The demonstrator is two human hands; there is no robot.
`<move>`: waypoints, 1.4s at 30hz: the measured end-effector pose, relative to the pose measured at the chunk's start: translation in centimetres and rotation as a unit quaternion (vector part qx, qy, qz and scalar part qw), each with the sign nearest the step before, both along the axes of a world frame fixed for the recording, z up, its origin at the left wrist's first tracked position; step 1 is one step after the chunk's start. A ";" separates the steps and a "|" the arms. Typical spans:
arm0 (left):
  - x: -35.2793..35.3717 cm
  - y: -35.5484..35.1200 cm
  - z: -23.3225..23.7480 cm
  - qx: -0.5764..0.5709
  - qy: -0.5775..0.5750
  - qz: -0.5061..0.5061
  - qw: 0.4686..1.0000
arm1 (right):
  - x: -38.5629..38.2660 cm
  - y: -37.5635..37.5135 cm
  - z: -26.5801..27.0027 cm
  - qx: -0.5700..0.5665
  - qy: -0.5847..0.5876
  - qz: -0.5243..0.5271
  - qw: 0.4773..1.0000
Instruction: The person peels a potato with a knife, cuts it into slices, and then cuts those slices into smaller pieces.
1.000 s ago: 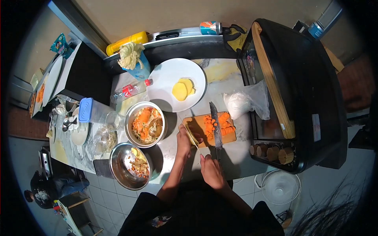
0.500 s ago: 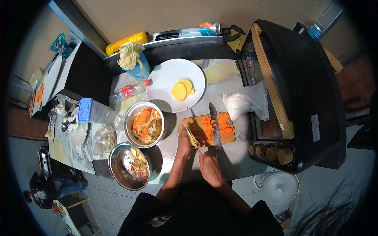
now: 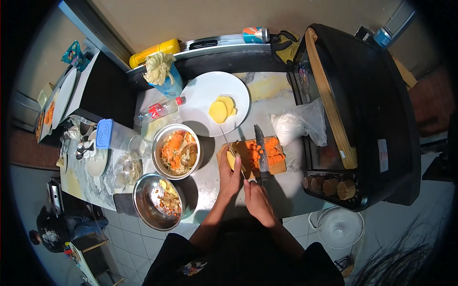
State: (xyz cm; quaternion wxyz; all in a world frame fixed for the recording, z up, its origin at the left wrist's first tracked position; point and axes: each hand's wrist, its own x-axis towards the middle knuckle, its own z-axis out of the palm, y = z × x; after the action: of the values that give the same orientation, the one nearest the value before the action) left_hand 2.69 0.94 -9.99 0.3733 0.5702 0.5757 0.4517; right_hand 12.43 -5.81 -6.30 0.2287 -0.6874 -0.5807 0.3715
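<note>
My left hand grips a peeled yellow potato piece over the left part of the wooden cutting board. In my right hand is the handle of a thin knife, its blade pointing up and left alongside the potato. Orange carrot pieces lie on the board, with a second, dark-bladed knife resting across them. Yellow potato slices sit on the white plate behind. To the left stands a white pot of shredded vegetables.
A steel bowl with peelings is at the front left. A plastic bottle, lidded container and blue holder stand farther back. A plastic bag lies beside the black oven. One person is at far left.
The thin knife has turned more upright against the potato, its tip now near the plate's edge. My left hand has shifted slightly right, and my right hand has rotated around the handle.
</note>
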 end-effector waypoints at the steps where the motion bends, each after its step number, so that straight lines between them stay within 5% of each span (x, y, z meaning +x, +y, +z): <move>1: 0.0 0.0 0.1 0.000 0.000 -0.001 1.000 | 0.0 0.0 0.2 0.000 0.000 -0.001 1.000; 25: -0.4 0.3 0.9 -0.108 -0.046 0.031 0.993 | -0.7 0.2 1.5 -0.027 0.009 -0.011 1.000; 32: 0.1 0.2 0.6 0.107 0.121 -0.015 0.987 | 0.2 0.1 0.4 -0.040 0.008 -0.003 0.999; 34: 0.0 0.0 -0.1 -0.025 0.029 -0.002 0.999 | 0.2 0.0 0.4 -0.035 0.018 0.004 0.999; 40: -0.2 0.0 3.1 -0.159 -0.085 0.021 0.983 | -0.5 0.0 1.0 -0.032 0.016 0.003 0.999; 42: -0.3 0.1 1.4 -0.102 -0.052 0.024 0.993 | -0.5 0.0 1.4 -0.031 0.010 0.013 0.999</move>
State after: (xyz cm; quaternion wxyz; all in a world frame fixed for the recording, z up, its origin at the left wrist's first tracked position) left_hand 2.39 1.01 -8.56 0.4479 0.4907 0.6125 0.4284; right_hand 11.92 -5.79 -4.85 0.2080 -0.6825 -0.5757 0.3995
